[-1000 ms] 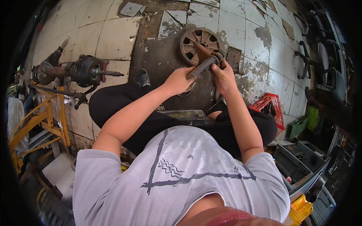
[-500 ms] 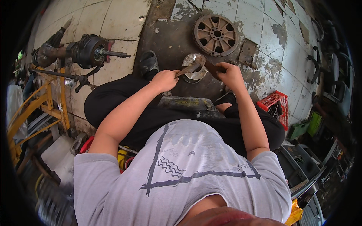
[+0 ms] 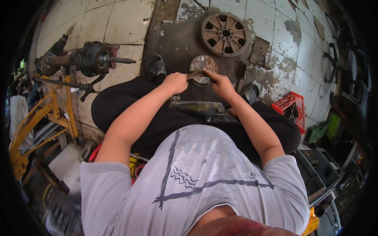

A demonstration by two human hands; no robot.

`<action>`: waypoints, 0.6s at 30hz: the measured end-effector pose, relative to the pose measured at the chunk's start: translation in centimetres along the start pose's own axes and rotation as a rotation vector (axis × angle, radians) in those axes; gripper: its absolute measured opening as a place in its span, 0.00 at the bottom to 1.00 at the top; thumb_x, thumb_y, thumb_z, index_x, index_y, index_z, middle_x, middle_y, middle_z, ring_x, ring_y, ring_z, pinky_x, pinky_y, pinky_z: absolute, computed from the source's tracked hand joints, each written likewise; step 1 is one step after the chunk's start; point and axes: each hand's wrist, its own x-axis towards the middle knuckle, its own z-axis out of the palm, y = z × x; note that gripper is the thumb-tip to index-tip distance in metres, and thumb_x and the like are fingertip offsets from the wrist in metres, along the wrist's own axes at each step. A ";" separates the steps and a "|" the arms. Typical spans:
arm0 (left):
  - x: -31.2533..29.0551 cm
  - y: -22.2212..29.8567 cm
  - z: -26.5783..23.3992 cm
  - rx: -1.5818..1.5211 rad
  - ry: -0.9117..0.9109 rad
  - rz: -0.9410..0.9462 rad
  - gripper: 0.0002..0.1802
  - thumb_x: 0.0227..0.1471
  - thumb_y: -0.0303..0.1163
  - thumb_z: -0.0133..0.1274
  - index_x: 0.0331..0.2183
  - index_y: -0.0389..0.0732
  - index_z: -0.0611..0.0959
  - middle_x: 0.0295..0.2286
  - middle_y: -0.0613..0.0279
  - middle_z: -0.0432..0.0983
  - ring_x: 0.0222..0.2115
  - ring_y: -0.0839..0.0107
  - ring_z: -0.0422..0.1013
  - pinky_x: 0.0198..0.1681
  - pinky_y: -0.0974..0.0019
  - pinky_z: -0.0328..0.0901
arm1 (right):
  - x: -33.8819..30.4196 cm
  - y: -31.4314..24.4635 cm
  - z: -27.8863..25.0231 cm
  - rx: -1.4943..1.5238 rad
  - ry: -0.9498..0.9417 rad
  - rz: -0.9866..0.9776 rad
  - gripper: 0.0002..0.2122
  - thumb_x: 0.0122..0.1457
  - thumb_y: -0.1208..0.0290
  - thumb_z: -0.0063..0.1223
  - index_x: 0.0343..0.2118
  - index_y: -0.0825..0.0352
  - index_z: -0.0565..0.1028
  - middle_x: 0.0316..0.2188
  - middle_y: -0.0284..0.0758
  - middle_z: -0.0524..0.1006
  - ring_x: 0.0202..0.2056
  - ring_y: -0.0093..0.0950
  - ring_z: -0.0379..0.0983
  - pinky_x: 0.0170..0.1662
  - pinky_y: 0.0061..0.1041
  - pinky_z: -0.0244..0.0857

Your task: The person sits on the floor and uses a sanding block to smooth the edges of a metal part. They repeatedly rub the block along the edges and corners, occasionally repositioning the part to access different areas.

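Observation:
A brown, flat metal part [image 3: 193,75] is held over a round metal tin [image 3: 211,63] by my left hand [image 3: 176,83], whose fingers are closed round its near end. My right hand [image 3: 223,85] reaches over the tin's right side. Its index finger points at the held part, its other fingers are curled under, and what they grip is hidden. A greyish shape [image 3: 200,65] shows against the tin beyond the part. On the floor right of my right hand lies a long dark tool that looks like a brush [image 3: 241,74].
A rusty toothed flywheel [image 3: 225,34] and a rusty plate [image 3: 259,51] lie beyond the tin. Nearer me sits a dark case [image 3: 199,108]. At right stands a red crate [image 3: 293,107]; at left, a greasy shaft assembly [image 3: 88,59] on a yellow frame [image 3: 55,104].
The brown tool that my right hand held now lies on the floor to the right. My right hand has moved left, over the tin, close to my left hand.

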 end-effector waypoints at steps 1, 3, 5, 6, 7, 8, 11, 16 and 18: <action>0.2 0.0 0.1 0.007 -0.009 -0.014 0.31 0.62 0.37 0.53 0.66 0.48 0.79 0.48 0.45 0.86 0.51 0.48 0.81 0.58 0.45 0.74 | -0.1 -0.1 0.2 0.013 0.009 -0.124 0.32 0.58 0.88 0.54 0.67 0.61 0.76 0.67 0.41 0.78 0.67 0.44 0.74 0.66 0.38 0.70; 0.5 -0.2 0.4 0.024 -0.021 -0.017 0.31 0.62 0.37 0.53 0.66 0.48 0.80 0.49 0.44 0.86 0.52 0.47 0.81 0.59 0.45 0.74 | -0.2 -0.3 0.4 0.038 0.000 -0.208 0.29 0.63 0.89 0.51 0.66 0.62 0.77 0.67 0.41 0.77 0.69 0.41 0.72 0.71 0.35 0.66; 0.7 0.3 0.4 0.038 -0.031 -0.008 0.32 0.62 0.36 0.53 0.66 0.48 0.80 0.49 0.44 0.86 0.52 0.47 0.81 0.59 0.45 0.74 | -0.1 1.2 0.8 0.094 0.008 -0.013 0.30 0.61 0.89 0.49 0.66 0.62 0.77 0.68 0.41 0.76 0.70 0.41 0.70 0.72 0.37 0.65; 0.9 0.6 0.3 0.042 -0.034 -0.003 0.32 0.61 0.36 0.53 0.66 0.48 0.80 0.50 0.44 0.86 0.52 0.47 0.81 0.59 0.45 0.74 | -0.2 2.0 0.9 0.123 0.013 0.085 0.31 0.60 0.89 0.48 0.66 0.62 0.77 0.68 0.40 0.76 0.71 0.41 0.69 0.72 0.38 0.65; 1.0 0.8 0.3 0.046 -0.035 -0.003 0.32 0.61 0.36 0.53 0.67 0.48 0.79 0.50 0.44 0.86 0.52 0.47 0.81 0.59 0.45 0.74 | -0.1 1.7 0.8 0.127 0.018 0.029 0.30 0.60 0.89 0.48 0.66 0.62 0.77 0.68 0.41 0.75 0.71 0.42 0.69 0.72 0.38 0.65; 1.1 0.9 0.2 0.055 -0.046 -0.002 0.32 0.62 0.36 0.53 0.67 0.48 0.79 0.50 0.44 0.85 0.52 0.47 0.81 0.59 0.45 0.74 | 0.0 1.4 0.6 0.131 0.024 -0.028 0.30 0.61 0.89 0.49 0.66 0.62 0.77 0.68 0.41 0.75 0.71 0.42 0.69 0.73 0.38 0.65; 1.7 1.2 0.2 0.079 -0.067 -0.001 0.31 0.62 0.35 0.52 0.66 0.48 0.80 0.51 0.46 0.85 0.52 0.48 0.81 0.58 0.46 0.74 | 0.0 1.6 1.1 0.124 0.050 -0.140 0.29 0.62 0.89 0.49 0.66 0.62 0.77 0.69 0.41 0.75 0.72 0.43 0.67 0.73 0.39 0.63; 2.9 1.0 1.0 0.154 -0.100 -0.041 0.32 0.62 0.36 0.53 0.67 0.48 0.79 0.51 0.45 0.85 0.52 0.48 0.81 0.59 0.45 0.74 | -0.5 3.9 1.6 0.022 0.044 -0.081 0.31 0.60 0.89 0.50 0.68 0.62 0.76 0.71 0.40 0.73 0.72 0.43 0.66 0.74 0.41 0.62; 3.7 0.1 1.5 0.164 -0.137 -0.072 0.31 0.62 0.36 0.52 0.66 0.49 0.80 0.50 0.45 0.85 0.52 0.48 0.81 0.58 0.45 0.75 | -0.6 0.3 0.8 0.025 -0.029 -0.248 0.32 0.60 0.89 0.51 0.68 0.61 0.75 0.71 0.39 0.72 0.73 0.43 0.66 0.74 0.41 0.63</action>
